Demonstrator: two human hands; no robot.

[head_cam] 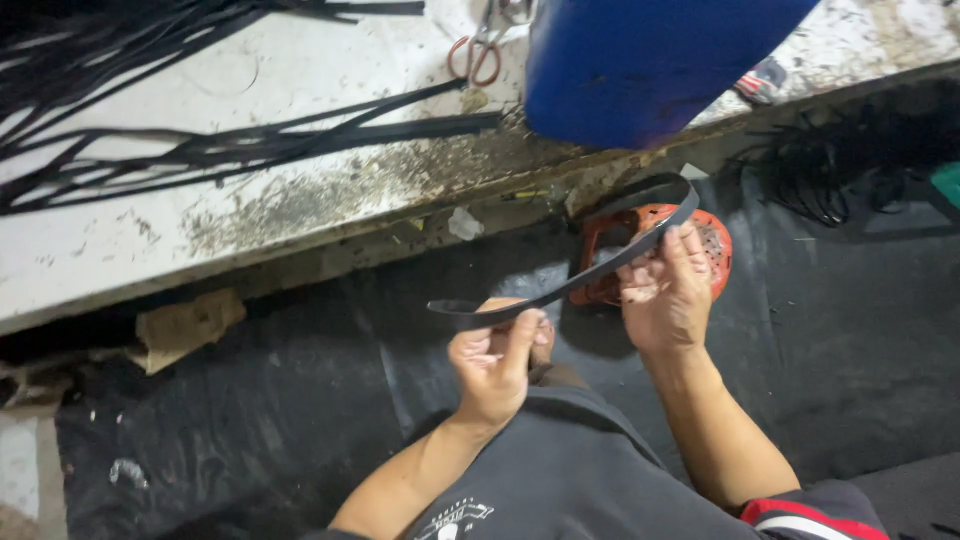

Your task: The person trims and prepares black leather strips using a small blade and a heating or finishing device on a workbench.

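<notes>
I hold a bendy black strap [570, 285] with both hands.

My left hand [495, 365] pinches one end; my right hand [665, 295], at 2 o'clock, grips the curved part. It looks light and floppy, best held near both ends. An orange basket [715, 240] sits behind; a worn bench [250, 190] lies at 11 o'clock.

Open room is seen left of the left hand [495, 365], over the dark floor sheet [280, 420]. Ahead, passage is blocked by the counter [300, 215] edge. The orange basket [655, 250] sits just behind the right hand [665, 295]. Overhead, the blue drum [650, 65] overhangs. Black strips [250, 150] clutter the counter top.
</notes>
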